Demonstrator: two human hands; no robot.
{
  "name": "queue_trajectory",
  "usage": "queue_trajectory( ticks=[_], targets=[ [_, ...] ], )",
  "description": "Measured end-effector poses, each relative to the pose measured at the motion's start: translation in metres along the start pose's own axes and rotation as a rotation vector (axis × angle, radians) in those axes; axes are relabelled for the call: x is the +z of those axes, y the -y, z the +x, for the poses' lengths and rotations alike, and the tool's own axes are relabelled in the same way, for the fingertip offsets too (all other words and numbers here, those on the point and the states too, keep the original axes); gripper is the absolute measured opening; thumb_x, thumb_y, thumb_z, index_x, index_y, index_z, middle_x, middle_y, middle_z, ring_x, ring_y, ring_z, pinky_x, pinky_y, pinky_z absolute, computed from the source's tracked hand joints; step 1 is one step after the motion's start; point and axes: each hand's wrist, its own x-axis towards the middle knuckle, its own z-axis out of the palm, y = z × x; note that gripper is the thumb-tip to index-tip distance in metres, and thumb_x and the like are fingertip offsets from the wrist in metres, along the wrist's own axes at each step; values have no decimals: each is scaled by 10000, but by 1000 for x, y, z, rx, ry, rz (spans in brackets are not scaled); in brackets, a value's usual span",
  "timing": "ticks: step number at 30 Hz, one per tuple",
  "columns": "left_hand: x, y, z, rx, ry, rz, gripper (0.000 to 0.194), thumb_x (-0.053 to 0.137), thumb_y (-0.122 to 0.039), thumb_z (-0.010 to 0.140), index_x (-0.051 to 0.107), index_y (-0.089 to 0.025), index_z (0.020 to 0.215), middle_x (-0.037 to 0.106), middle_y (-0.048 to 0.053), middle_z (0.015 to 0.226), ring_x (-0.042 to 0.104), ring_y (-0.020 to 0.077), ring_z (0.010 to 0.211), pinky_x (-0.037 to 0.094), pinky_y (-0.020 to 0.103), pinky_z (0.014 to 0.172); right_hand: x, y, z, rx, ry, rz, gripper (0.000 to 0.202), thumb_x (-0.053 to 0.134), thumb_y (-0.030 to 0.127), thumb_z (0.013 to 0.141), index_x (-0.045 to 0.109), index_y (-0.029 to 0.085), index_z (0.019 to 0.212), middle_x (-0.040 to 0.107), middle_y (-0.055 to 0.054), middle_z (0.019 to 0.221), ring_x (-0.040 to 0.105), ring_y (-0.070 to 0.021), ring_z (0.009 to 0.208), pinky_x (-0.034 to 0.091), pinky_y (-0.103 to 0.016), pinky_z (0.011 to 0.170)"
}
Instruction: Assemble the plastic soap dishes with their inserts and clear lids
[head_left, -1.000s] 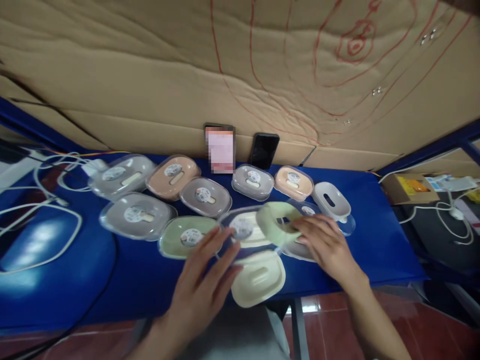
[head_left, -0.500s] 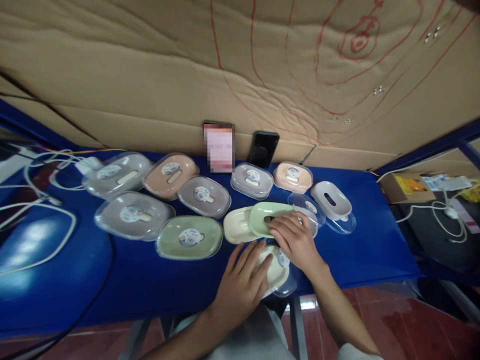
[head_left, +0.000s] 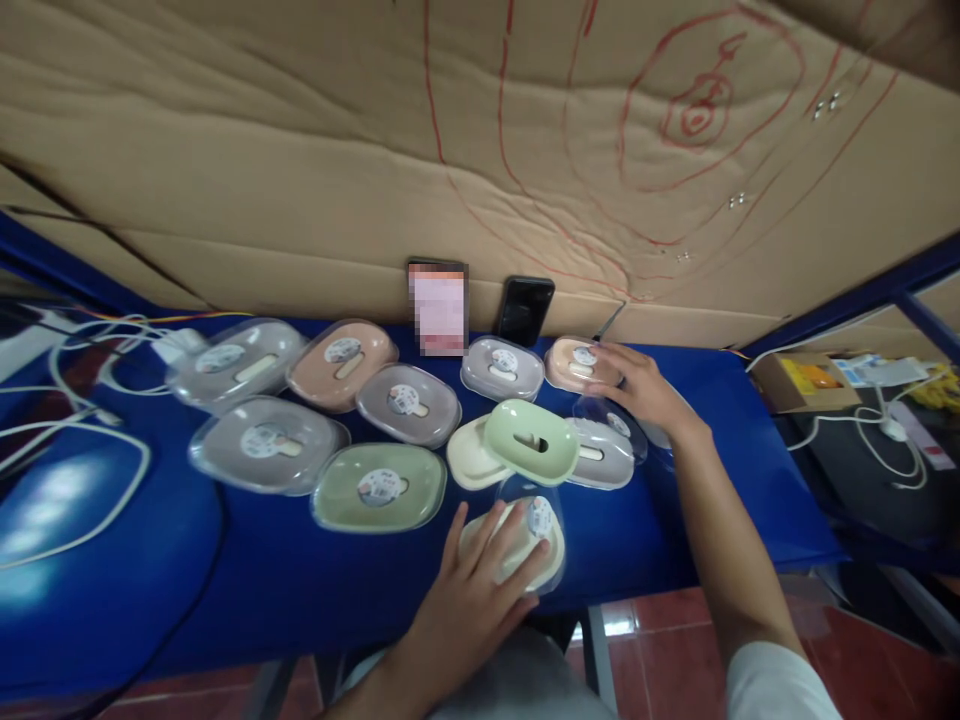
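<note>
My left hand (head_left: 480,570) lies with fingers spread on a cream soap dish (head_left: 551,560) near the table's front edge. A clear lid with a round label shows around that dish. My right hand (head_left: 637,385) reaches to the back right, fingers stretched out over the right end of a peach soap dish (head_left: 566,365); whether it touches is unclear. In the middle, an uncovered green soap dish (head_left: 525,432) with a dark slot rests tilted across another cream dish (head_left: 472,460) and near a grey lidded dish (head_left: 611,465). My right hand and forearm mostly hide a pale dish behind them.
Several lidded soap dishes, among them a green one (head_left: 379,487) and a brown one (head_left: 341,370), cover the left of the blue table (head_left: 300,590). Two phones lean on the cardboard wall (head_left: 300,180). White cables (head_left: 135,470) lie at left. A small cardboard box (head_left: 802,382) stands at right.
My right hand has left the green soap dish and moved back and right to the peach one. The green dish now sits turned. My left hand spreads more over the cream dish, which has shifted left.
</note>
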Motion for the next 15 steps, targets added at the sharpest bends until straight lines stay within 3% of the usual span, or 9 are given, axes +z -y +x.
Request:
queue_trajectory(
  ticks=[3,6,8,11,15],
  targets=[
    [-11,16,-4,66,59,18,491,630,-507,1074,604,-348,1538,537,89,1646,404,275,1584,14,526,1382,-11,-2,-11,-4,-67,3,523,568,506,1071,612,279,1540,656,-112,1549,589,-316,1476,455,-560,1234],
    [-16,24,-12,67,57,3,438,616,-354,1077,630,-301,1511,567,83,1613,363,279,1611,28,535,1386,-17,17,-22,27,-188,-81,400,524,431,1095,725,269,1400,746,-110,1412,667,-330,1364,491,-576,1175],
    [-15,24,-16,50,31,-42,428,610,-249,1047,662,-278,1471,585,88,1593,363,277,1609,41,531,1390,-12,34,-23,-15,-129,-98,352,525,394,1102,761,269,1331,780,-99,1347,703,-312,1299,517,-548,1138],
    [-12,22,-18,12,6,-92,433,602,-172,1012,693,-278,1421,602,100,1569,409,274,1578,83,522,1390,4,52,-16,-30,30,-134,366,540,362,1102,721,253,1401,727,-101,1452,681,-297,1349,523,-520,1145],
    [-12,22,-15,-18,10,-113,390,632,-230,1019,697,-285,1399,589,104,1576,434,276,1558,151,522,1376,18,49,-1,-8,110,-208,405,576,373,1088,695,187,1426,688,-158,1497,651,-316,1398,520,-516,1162]
  ],
)
